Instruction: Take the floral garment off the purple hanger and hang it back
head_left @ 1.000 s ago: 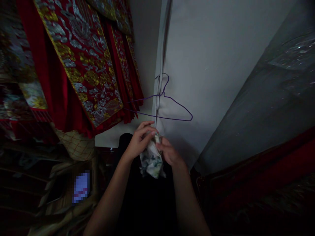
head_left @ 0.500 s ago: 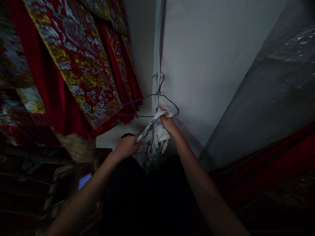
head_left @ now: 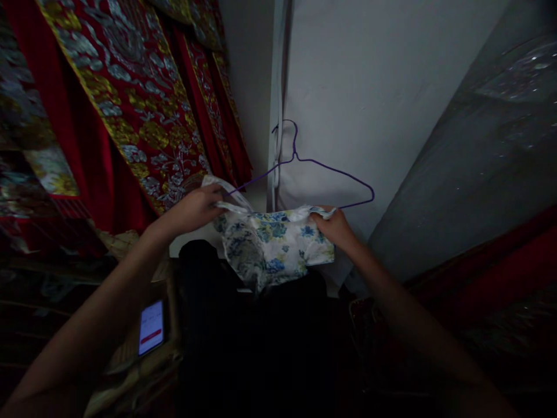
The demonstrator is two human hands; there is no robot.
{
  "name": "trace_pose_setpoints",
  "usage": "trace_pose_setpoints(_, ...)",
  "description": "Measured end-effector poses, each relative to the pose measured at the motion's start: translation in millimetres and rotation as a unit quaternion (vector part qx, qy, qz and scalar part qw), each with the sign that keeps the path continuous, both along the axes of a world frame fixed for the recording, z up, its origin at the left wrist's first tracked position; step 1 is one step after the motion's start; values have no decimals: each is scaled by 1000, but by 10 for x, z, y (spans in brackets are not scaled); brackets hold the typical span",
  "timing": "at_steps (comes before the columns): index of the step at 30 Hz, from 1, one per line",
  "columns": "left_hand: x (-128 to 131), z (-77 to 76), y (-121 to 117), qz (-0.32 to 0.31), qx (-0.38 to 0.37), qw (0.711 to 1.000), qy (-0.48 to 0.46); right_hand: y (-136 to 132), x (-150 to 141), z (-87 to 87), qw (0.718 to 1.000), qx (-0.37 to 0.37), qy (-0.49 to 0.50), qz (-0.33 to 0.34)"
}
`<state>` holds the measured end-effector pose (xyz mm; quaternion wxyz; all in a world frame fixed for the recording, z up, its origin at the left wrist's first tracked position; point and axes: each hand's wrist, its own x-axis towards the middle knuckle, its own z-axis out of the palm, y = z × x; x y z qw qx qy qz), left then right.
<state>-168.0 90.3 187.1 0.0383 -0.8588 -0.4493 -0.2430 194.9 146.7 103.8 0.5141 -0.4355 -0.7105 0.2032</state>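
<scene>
A white garment with blue and yellow-green flowers [head_left: 278,244] hangs spread between my hands, its lower part bunched. My left hand [head_left: 198,206] pinches its left neckline edge by the hanger's left end. On the other side my right hand [head_left: 333,225] grips the garment's right edge, with the fingers partly under the cloth. A purple wire clothes hanger [head_left: 335,167] passes into the garment's top; its left end is hidden behind my left hand and the fabric, while its right end sticks out bare. The hook reaches a white strip on the wall.
Red costumes embroidered in silver and gold [head_left: 152,116] hang at the left. A lit phone [head_left: 151,327] lies on a wooden surface at lower left. Pale wall panels [head_left: 357,87] stand ahead, clear plastic sheeting [head_left: 513,87] at upper right, red cloth [head_left: 478,273] at lower right.
My hands have moved apart and the garment has spread out wide from a bunch. The hanger has shifted right, and its left end is now inside or behind the cloth. The phone came into fuller view.
</scene>
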Motion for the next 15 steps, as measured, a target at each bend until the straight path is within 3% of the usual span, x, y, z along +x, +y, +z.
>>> trace_pose_setpoints(3, 236, 220, 127, -75, 34, 996, -40, -128, -66, 6, 998, -18, 5, 64)
trace_pose_setpoints(7, 471, 219, 369, -55, 74, 991, -100, -327, -73, 68, 988, -30, -37, 150)
trace_pose_setpoints(9, 460, 174, 503, -46, 76, 992, -84, -394, 44, 147, 994, -13, -33, 101)
trace_pose_setpoints(12, 344, 141, 625, -30, 70, 996, -38, -401, 358, 295, 997, 57, 21, -55)
trace_pose_setpoints(13, 303, 142, 638, -26, 76, 996, -32, -379, 478, 347, 994, 61, 32, -80)
trace_pose_setpoints(15, 241, 150, 637, -18, 108, 993, -37, -318, 690, 451, 997, -1, 48, -56)
